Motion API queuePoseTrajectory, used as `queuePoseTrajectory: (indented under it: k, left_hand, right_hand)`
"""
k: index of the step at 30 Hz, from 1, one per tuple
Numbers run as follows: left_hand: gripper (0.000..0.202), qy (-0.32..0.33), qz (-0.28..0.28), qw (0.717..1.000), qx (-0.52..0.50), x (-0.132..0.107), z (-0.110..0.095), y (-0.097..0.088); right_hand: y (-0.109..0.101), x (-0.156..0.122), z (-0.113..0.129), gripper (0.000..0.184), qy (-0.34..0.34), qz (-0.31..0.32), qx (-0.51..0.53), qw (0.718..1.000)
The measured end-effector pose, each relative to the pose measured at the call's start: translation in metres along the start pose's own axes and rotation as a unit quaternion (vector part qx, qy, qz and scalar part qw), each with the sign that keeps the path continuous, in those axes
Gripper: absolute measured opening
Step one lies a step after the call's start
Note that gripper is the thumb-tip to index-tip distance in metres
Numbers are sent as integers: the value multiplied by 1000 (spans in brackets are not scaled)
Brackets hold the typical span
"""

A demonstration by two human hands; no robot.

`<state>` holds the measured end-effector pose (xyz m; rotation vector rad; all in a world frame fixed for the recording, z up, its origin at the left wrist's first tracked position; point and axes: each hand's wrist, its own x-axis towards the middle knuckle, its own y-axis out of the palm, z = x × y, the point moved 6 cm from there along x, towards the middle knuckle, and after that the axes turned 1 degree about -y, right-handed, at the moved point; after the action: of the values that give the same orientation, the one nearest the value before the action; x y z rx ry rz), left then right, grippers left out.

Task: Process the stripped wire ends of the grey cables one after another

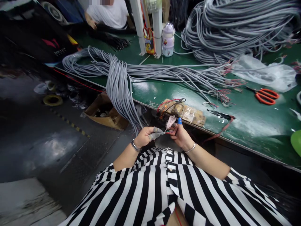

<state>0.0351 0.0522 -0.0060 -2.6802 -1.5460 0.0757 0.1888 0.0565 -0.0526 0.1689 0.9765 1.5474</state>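
Note:
My left hand [147,135] is closed around the end of a grey cable [122,91] from the bundle that hangs over the bench edge; grey sleeves cover its fingertips. My right hand [180,134] pinches the cable's thin coloured wires [168,131] just beside the left hand. A blue cover sits on one raised right fingertip. Both hands are held close together, below the front edge of the green bench [246,125]. A small taped block [185,112] with red and black leads lies on the bench edge just above the hands.
Large coils of grey cable [235,28] fill the bench's back. Orange-handled scissors [266,95], a clear plastic bag [265,73], black cutters [221,115] and a bottle [168,39] lie there. A cardboard box [104,111] sits on the floor. Another person in white [108,14] works opposite.

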Motion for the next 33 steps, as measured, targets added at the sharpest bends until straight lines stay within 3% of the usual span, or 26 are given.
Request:
queuePoseTrajectory:
  k: [6, 12, 15, 23, 33]
  left_hand:
    - [36, 7, 6, 999, 49, -28, 6, -5]
    - [33, -3, -13, 996, 91, -38, 13, -12]
    - [32, 7, -31, 995, 99, -40, 8, -14]
    - [33, 35, -86, 993, 71, -19, -6, -10]
    - [41, 9, -70, 997, -3, 8, -1, 4]
  right_hand:
    - [-10, -1, 0, 61, 3, 13, -25, 1000]
    - [-10, -11, 11, 57, -78, 33, -140, 986]
    - [-9, -17, 14, 57, -81, 43, -196, 976]
    - [6, -8, 28, 65, -43, 52, -167, 984]
    - [11, 9, 16, 57, -41, 57, -77, 995]
